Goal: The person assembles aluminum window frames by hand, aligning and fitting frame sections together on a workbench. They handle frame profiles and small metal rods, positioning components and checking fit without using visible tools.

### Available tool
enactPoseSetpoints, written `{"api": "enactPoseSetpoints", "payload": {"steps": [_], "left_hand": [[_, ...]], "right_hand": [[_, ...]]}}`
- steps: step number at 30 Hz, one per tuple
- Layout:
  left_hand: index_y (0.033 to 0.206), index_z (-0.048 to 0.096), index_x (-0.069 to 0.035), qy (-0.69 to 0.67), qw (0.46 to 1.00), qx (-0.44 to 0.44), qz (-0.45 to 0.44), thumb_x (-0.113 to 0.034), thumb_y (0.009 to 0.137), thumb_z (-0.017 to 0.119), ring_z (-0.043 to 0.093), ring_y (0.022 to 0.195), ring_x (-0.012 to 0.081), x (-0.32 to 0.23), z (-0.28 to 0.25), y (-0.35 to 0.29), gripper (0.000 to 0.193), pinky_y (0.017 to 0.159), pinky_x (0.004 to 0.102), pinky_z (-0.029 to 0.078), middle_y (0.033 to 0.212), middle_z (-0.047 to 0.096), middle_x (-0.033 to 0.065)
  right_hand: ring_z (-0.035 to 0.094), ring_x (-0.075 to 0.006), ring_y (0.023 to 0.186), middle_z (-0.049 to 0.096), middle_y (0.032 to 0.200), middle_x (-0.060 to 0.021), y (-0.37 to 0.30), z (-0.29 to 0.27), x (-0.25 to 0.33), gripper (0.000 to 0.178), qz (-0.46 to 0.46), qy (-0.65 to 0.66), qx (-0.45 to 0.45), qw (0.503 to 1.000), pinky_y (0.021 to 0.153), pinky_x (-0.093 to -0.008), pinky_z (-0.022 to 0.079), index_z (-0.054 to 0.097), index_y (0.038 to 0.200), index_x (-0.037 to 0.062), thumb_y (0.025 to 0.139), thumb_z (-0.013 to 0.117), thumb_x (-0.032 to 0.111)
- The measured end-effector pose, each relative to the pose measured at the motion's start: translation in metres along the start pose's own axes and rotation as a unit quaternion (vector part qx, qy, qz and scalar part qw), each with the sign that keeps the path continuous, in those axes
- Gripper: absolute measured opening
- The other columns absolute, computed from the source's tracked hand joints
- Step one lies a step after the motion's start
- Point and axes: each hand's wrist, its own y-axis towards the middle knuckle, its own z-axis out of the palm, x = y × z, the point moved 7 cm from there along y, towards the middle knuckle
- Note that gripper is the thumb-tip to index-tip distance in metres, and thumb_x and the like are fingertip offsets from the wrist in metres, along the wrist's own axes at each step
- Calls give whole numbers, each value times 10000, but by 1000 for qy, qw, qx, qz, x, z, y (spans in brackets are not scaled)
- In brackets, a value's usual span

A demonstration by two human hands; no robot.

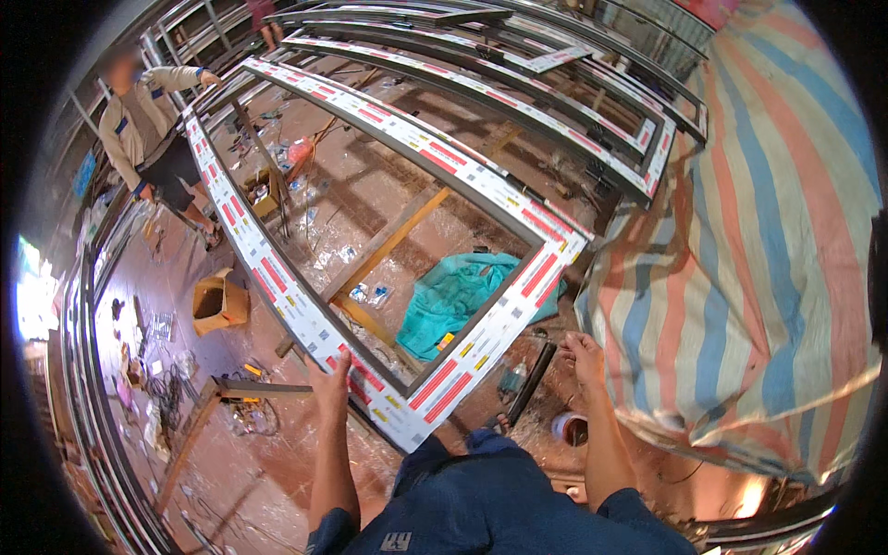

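A reddish tiled floor (pixel 277 462) spreads beneath everything, littered with scraps and cords at the left of the frame. Over it, the long frame (pixel 493 331), white-faced with red labels, runs from the upper left to the lower centre, where its near corner almost meets the person's dark blue clothing (pixel 499 504). The left hand (pixel 331 379) is clamped on its left long edge near that corner, thumb on top. The right hand (pixel 583 356) is apart from the frame, fingers curled; whether they pinch something small, I cannot tell.

On the right, room is narrow: a striped sheet (pixel 740 259) bulges close to the frame's right corner, and a dark tube (pixel 532 384) and a round tin (pixel 571 428) lie near the right forearm. At upper right, more frames (pixel 578 141) stand near the long edge. Leftward the floor is wider, with a cardboard box (pixel 220 305) beside the frame. Another person (pixel 139 120) stands at its far end.
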Motion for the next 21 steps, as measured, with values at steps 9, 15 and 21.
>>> {"api": "enactPoseSetpoints", "payload": {"steps": [9,15,21], "left_hand": [[1669,317,47,52,991,-115,44,-223,916,894,567,1380,324,-23,17,-16,987,1189,433,453,1551,529,234],[1706,252,71,102,990,-90,-22,-388,980,847,401,1558,367,-11,25,-16,1044,1295,449,303,1694,384,289],[1716,253,48,177,978,-113,12,-361,996,820,397,1565,397,19,7,-20,1003,1295,477,306,1705,382,282]], "right_hand": [[722,-123,886,774,1064,-37,119,13,74,341,-53,-50,54,996,743,-288,554,751,1265,55,1079,735,340],[731,-166,923,772,1089,-59,161,-9,67,308,2,-48,51,998,824,-331,569,739,1236,41,1103,676,312],[736,-163,827,768,1014,-50,199,-23,86,290,-3,53,-52,997,746,-290,558,728,1182,58,1113,653,329]]}}
